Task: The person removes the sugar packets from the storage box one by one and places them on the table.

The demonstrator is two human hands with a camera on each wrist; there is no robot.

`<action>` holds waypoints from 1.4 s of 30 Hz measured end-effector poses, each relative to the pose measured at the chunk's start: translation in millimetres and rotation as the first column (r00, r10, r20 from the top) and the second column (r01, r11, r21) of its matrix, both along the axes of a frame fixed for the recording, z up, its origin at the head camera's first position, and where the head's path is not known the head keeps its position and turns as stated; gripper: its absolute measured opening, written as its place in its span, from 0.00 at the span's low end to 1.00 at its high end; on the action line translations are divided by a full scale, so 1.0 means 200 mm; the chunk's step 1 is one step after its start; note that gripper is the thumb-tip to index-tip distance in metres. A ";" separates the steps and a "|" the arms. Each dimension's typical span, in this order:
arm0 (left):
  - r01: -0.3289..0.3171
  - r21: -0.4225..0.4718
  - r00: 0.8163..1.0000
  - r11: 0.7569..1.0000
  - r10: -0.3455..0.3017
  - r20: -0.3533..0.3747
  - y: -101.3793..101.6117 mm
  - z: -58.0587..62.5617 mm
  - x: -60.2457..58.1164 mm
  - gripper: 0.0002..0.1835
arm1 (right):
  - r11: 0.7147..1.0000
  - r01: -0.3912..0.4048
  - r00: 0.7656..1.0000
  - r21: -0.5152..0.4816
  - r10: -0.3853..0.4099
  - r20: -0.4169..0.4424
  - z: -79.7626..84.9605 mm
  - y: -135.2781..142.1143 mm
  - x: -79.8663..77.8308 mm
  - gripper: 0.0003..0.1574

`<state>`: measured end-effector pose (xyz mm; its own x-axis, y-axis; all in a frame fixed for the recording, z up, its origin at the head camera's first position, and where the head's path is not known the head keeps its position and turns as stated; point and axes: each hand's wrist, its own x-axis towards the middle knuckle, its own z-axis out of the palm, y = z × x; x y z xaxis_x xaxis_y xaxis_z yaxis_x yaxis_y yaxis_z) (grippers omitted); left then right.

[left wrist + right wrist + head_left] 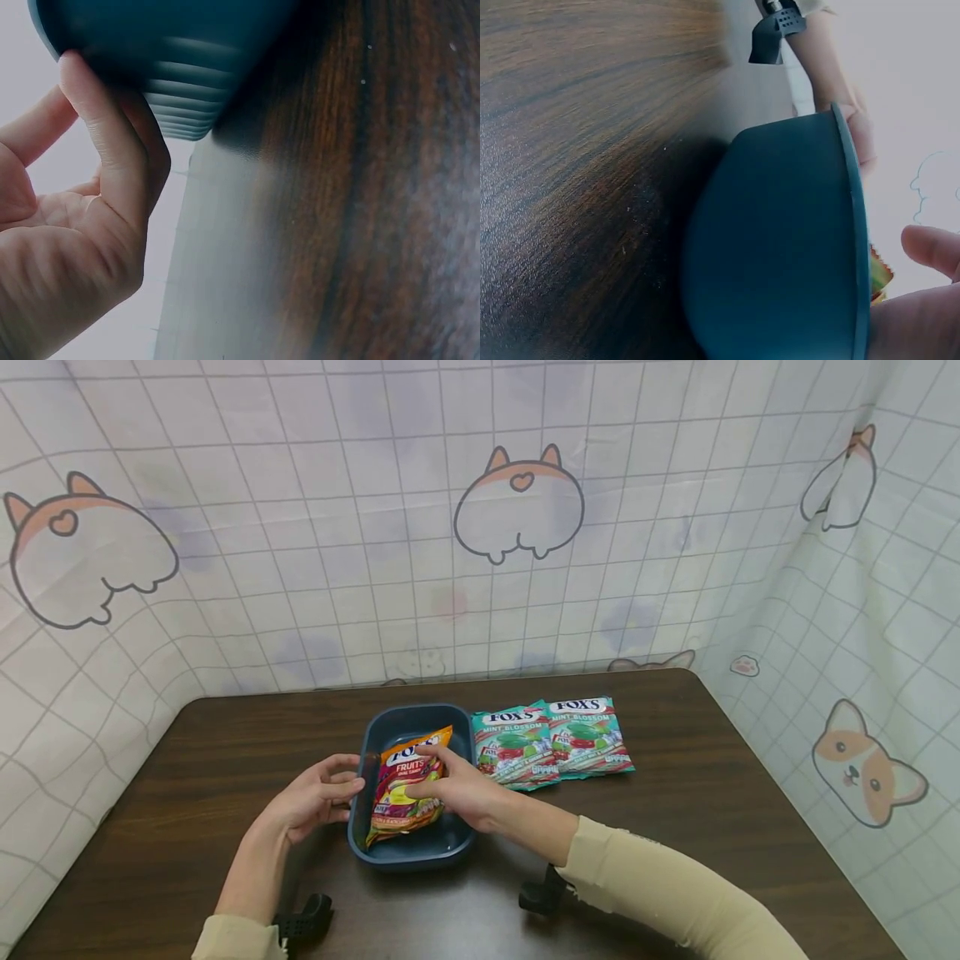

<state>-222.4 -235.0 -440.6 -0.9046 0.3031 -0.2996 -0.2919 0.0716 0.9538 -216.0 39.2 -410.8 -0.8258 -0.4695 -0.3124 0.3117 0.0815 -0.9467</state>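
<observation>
A dark blue plastic basin [412,864] stands on the table, its outer wall [780,240] filling much of the right wrist view. Inside it lies an orange and purple Fox's Fruits candy bag [401,797], slanted. My right hand [465,789] reaches over the basin's right rim and holds this bag, thumb and index finger spread across its front; the other fingertips are hidden. At the left rim, my left hand [322,797] grips the basin with bent fingers [112,142]. Two green Fox's Mint Blossom candy bags, one left [510,747] and one right [588,739], overlap beside the basin.
The dark wooden table [195,793] has rounded far corners. Behind it and at the sides hangs a white grid-patterned cloth [375,527] with dog drawings. Black wrist devices, one left [306,920] and one right [543,893], sit at the sleeves.
</observation>
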 end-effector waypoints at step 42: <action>0.005 0.008 1.000 1.000 -0.005 -0.004 0.00 0.00 0.00 0.32 | 0.972 -0.043 0.972 0.230 0.094 -0.214 -0.06 -0.07 -0.08 0.43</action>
